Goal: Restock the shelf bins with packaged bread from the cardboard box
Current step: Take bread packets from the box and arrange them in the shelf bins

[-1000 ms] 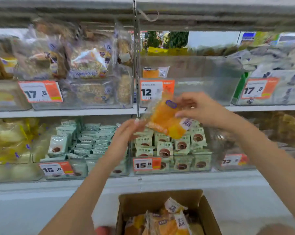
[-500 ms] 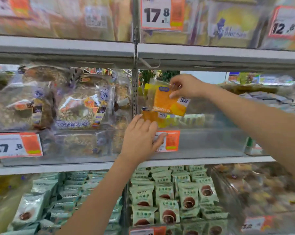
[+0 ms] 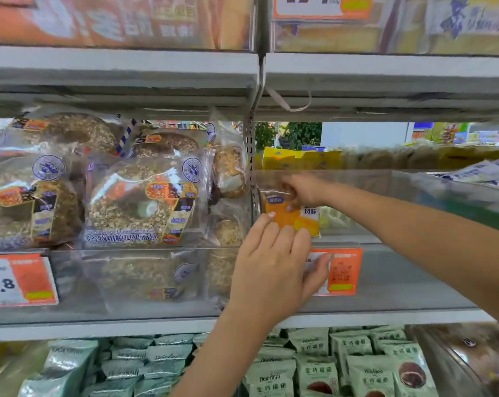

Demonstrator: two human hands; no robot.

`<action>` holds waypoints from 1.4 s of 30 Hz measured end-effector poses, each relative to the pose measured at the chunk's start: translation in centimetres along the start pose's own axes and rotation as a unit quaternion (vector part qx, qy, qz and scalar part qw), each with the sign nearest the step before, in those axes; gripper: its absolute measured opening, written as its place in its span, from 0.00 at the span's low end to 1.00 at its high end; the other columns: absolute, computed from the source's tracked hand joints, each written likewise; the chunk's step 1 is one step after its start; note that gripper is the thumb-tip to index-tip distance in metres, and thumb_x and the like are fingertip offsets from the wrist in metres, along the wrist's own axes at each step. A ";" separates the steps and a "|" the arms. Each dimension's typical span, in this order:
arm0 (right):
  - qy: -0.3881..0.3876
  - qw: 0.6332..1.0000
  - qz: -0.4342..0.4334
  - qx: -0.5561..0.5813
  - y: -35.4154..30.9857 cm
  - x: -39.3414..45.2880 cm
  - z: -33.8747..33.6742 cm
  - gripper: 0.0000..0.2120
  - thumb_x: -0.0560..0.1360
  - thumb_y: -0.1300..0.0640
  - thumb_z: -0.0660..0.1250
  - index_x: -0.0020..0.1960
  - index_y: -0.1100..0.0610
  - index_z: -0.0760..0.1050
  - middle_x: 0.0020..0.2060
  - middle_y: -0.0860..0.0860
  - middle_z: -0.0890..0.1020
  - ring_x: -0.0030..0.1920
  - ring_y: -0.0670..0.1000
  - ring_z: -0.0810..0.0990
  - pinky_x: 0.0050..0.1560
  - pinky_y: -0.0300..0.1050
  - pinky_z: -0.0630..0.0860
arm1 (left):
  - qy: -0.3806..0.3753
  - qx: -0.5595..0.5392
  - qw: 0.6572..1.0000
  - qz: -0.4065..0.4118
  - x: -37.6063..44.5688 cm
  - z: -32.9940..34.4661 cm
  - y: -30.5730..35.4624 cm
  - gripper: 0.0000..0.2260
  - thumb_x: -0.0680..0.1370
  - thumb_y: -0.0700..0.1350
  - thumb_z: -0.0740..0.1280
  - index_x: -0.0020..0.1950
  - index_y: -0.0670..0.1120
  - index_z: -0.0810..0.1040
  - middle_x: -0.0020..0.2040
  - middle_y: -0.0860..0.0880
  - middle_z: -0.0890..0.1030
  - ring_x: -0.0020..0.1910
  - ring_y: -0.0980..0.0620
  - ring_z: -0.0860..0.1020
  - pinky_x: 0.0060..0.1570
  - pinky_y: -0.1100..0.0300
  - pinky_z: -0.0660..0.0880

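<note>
1. Head view, centre of the frame: the right hand [image 3: 302, 189] reaches in from the right edge over the front wall of a clear shelf bin [image 3: 400, 270]. Its grip is pinched on the top of an orange bread packet [image 3: 292, 217], which stands upright inside the bin against the bin's left end.
2. The hand is blurred, so which fingers close on the wrapper is probably not readable here.
3. Just below, the left hand [image 3: 274, 270] comes up from the bottom centre. Its grip is spread, fingers straight and flat on the outside of the bin's front wall, fingertips level with the lower edge of the packet.
4. The left thumb lies across an orange price tag [image 3: 342, 272] fixed to the bin front.
5. Left half of the frame: a neighbouring bin holds large seeded bagel packs [image 3: 139, 202] in clear wrappers, with another price tag [image 3: 19, 280] at the lower left edge.
6. Bottom of the frame: the shelf below carries rows of pale green snack packets [image 3: 314, 371].
7. Top of the frame: a higher shelf [image 3: 385, 70] bears more blurred packaged goods.
</note>
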State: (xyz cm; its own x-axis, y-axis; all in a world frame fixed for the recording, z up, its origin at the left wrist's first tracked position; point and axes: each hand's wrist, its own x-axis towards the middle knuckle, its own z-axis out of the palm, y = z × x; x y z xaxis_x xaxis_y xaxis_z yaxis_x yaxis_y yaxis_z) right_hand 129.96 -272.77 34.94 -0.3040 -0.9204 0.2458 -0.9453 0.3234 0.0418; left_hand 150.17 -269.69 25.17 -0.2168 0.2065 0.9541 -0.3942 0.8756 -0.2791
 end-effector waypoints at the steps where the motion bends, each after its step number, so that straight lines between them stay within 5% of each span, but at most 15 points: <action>1: 0.013 1.000 -0.001 0.006 -0.1 0.0 0.2 0.26 0.68 0.58 0.76 0.61 0.61 0.70 0.57 0.58 0.77 0.51 0.55 0.74 0.35 0.43 0.56 | 0.000 -0.002 1.000 0.000 0.0 0.0 0.0 0.18 0.79 0.53 0.56 0.37 0.44 0.74 0.31 0.49 0.72 0.35 0.47 0.72 0.60 0.54 0.69; 8: 0.034 0.999 0.004 0.003 0.2 0.0 0.7 0.29 0.67 0.55 0.76 0.63 0.62 0.68 0.59 0.58 0.77 0.55 0.57 0.75 0.42 0.41 0.62 | 0.011 -0.011 1.000 -0.023 0.2 0.1 0.5 0.18 0.79 0.53 0.56 0.36 0.43 0.74 0.31 0.48 0.72 0.34 0.47 0.72 0.60 0.54 0.69; 16: 0.046 0.997 0.051 0.028 0.2 -2.1 -1.4 0.38 0.67 0.43 0.75 0.69 0.56 0.62 0.63 0.59 0.72 0.66 0.61 0.66 0.62 0.52 0.67 | -0.005 -0.002 0.999 -0.041 0.3 -0.2 0.7 0.19 0.80 0.52 0.54 0.36 0.44 0.75 0.31 0.49 0.73 0.34 0.47 0.72 0.60 0.54 0.69; 21: 0.182 0.974 0.004 0.138 -1.1 -8.9 -3.4 0.28 0.70 0.50 0.74 0.65 0.55 0.66 0.51 0.49 0.76 0.56 0.53 0.72 0.54 0.47 0.69 | -0.049 -0.021 0.998 -0.043 0.7 -1.3 0.6 0.16 0.80 0.50 0.57 0.38 0.43 0.75 0.32 0.48 0.73 0.34 0.47 0.72 0.62 0.54 0.68; 23: 0.258 0.951 -0.019 0.170 -2.0 -13.5 -3.7 0.24 0.73 0.54 0.71 0.65 0.55 0.66 0.41 0.40 0.68 0.49 0.47 0.69 0.48 0.42 0.65 | -0.070 -0.027 0.996 -0.041 0.9 -1.8 0.6 0.15 0.80 0.50 0.58 0.40 0.42 0.75 0.33 0.47 0.74 0.35 0.46 0.73 0.65 0.52 0.66; 29: 0.346 0.916 -0.046 0.199 -4.6 -27.4 0.0 0.15 0.77 0.59 0.65 0.62 0.58 0.69 0.38 0.50 0.70 0.40 0.48 0.68 0.40 0.43 0.66 | -0.103 -0.041 0.991 -0.071 -2.2 -6.0 3.7 0.14 0.78 0.43 0.59 0.59 0.39 0.77 0.57 0.42 0.79 0.62 0.44 0.72 0.72 0.44 0.57; 33: 0.260 0.944 -0.014 0.203 -5.7 -35.1 8.4 0.15 0.76 0.59 0.68 0.61 0.56 0.70 0.38 0.47 0.71 0.39 0.44 0.65 0.41 0.42 0.66 | -0.127 -0.106 0.982 -0.086 -8.6 -10.0 8.7 0.10 0.75 0.42 0.61 0.50 0.42 0.79 0.49 0.45 0.81 0.50 0.44 0.77 0.61 0.48 0.67; 37: 0.068 0.937 0.156 0.306 -7.3 -42.7 19.6 0.14 0.77 0.56 0.65 0.60 0.53 0.66 0.40 0.47 0.70 0.41 0.49 0.71 0.41 0.39 0.71 | -0.260 -0.128 0.942 -0.171 -17.8 -13.6 13.3 0.09 0.75 0.46 0.59 0.47 0.45 0.77 0.38 0.50 0.80 0.39 0.47 0.78 0.46 0.53 0.71; 40: -0.076 0.899 0.239 0.359 -8.3 -48.1 26.8 0.18 0.75 0.54 0.68 0.61 0.50 0.64 0.47 0.46 0.71 0.46 0.48 0.74 0.47 0.41 0.76 | -0.394 -0.135 0.885 -0.210 -24.1 -15.9 15.3 0.04 0.72 0.45 0.64 0.45 0.47 0.75 0.31 0.53 0.78 0.30 0.49 0.78 0.34 0.58 0.73; 42: -0.182 0.888 0.251 0.340 -9.0 -50.9 30.0 0.23 0.75 0.51 0.68 0.65 0.50 0.62 0.58 0.49 0.73 0.56 0.51 0.75 0.55 0.48 0.75 | -0.533 -0.124 0.803 -0.235 -27.5 -17.3 16.3 0.08 0.72 0.44 0.68 0.48 0.48 0.73 0.34 0.51 0.79 0.32 0.49 0.78 0.32 0.59 0.71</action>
State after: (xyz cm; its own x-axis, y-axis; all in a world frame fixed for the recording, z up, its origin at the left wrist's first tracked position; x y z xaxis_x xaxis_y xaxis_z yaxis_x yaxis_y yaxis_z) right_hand 150.39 -235.45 -6.98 -0.6084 -0.7476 -0.2663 -0.4946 0.6196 -0.6095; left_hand 165.15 -253.57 -3.69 -0.7902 -0.5477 0.2750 -0.4947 0.8349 0.2413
